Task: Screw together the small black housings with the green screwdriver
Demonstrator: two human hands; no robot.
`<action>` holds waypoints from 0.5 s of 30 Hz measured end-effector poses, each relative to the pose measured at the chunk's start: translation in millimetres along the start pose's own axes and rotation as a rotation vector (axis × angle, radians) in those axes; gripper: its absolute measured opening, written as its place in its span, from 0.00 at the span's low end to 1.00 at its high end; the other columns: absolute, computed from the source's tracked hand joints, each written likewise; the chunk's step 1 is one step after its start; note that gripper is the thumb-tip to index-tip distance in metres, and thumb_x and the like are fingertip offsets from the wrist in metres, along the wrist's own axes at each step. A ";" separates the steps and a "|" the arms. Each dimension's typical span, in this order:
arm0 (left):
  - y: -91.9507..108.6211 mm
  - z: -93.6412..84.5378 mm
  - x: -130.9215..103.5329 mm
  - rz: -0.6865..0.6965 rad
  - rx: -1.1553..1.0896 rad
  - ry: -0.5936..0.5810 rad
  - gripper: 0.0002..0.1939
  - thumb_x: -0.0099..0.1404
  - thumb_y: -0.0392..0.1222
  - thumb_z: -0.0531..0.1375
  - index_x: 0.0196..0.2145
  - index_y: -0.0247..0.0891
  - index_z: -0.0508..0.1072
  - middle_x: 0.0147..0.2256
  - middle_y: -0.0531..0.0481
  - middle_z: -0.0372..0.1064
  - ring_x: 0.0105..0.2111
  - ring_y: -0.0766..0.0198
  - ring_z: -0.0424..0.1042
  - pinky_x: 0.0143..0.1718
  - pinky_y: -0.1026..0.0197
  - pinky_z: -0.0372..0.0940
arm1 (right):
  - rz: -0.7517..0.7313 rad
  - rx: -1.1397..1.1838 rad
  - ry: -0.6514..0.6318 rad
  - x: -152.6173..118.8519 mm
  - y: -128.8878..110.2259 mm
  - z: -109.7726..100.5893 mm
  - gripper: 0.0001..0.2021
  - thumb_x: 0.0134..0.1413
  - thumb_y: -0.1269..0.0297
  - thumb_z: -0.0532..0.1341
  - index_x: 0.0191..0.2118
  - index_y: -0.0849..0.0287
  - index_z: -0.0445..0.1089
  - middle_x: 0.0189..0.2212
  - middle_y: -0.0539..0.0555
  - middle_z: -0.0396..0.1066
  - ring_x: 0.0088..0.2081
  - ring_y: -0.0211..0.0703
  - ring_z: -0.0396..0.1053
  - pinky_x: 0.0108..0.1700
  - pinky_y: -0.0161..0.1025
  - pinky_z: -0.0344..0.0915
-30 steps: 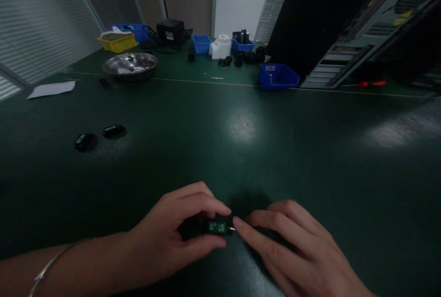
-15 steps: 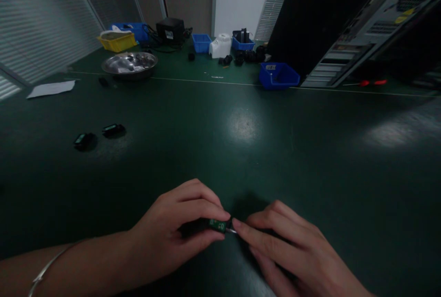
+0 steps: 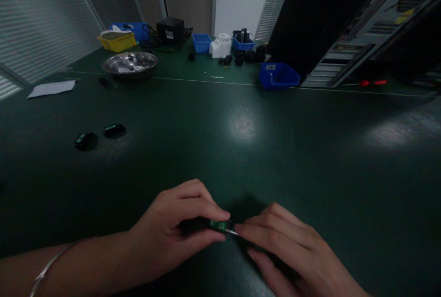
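Observation:
Low over the green table, my left hand (image 3: 179,221) pinches a small black part with a green circuit board (image 3: 218,225) between thumb and fingers. White markings show on the board. My right hand (image 3: 289,244) is closed around a thin metal-tipped tool (image 3: 231,232), most of it hidden under the fingers, so its kind is unclear. The tip touches or lies right against the board's right end. Farther off on the left rest two similar black parts, one nearer (image 3: 84,140) and one beside it (image 3: 114,129), both with green faces.
At the back left stand a metal bowl (image 3: 115,73) with small items and a yellow bin (image 3: 119,44). A blue bin (image 3: 279,79) sits beside a tall black computer case (image 3: 320,21) on the right. A red-handled tool (image 3: 374,83) lies beyond it.
My right index fingertip has drawn back slightly from the board, and more of the metal tip shows. The left hand has barely moved, still gripping the board part.

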State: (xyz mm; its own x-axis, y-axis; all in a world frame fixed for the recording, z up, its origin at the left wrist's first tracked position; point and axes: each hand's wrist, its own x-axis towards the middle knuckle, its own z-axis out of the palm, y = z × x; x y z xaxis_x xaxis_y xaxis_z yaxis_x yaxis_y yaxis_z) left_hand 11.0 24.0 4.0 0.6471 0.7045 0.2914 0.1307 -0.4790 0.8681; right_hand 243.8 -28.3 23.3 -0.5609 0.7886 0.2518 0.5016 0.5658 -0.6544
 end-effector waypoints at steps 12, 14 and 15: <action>4.9 -0.3 1.7 0.085 -0.002 0.035 0.14 0.61 0.29 0.65 0.45 0.36 0.78 0.31 0.46 0.73 0.34 0.63 0.72 0.36 0.64 0.69 | 0.060 0.218 0.051 -1.6 -0.4 -0.4 0.20 0.53 0.82 0.59 0.49 0.57 0.70 0.35 0.54 0.76 0.36 0.40 0.72 0.38 0.36 0.71; 6.5 -0.4 1.9 0.111 0.016 0.048 0.15 0.61 0.28 0.65 0.46 0.35 0.77 0.32 0.45 0.72 0.34 0.63 0.72 0.37 0.64 0.70 | 0.069 0.241 0.073 -1.5 0.0 0.8 0.20 0.52 0.83 0.59 0.48 0.57 0.71 0.35 0.53 0.76 0.36 0.40 0.73 0.39 0.36 0.71; 6.9 -0.4 2.0 0.115 0.024 0.051 0.14 0.61 0.28 0.64 0.46 0.35 0.77 0.32 0.45 0.72 0.34 0.63 0.72 0.37 0.64 0.70 | 0.064 0.248 0.081 -1.4 0.1 1.5 0.19 0.52 0.83 0.59 0.47 0.57 0.71 0.34 0.53 0.76 0.36 0.40 0.73 0.39 0.36 0.71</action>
State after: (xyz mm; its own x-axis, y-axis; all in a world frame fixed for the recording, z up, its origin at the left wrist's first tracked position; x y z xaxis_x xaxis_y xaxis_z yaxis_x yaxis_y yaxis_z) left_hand 12.9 22.3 10.7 0.6200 0.6694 0.4092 0.0756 -0.5701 0.8181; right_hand 243.6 -29.7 21.8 -0.4740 0.8431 0.2541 0.3521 0.4459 -0.8229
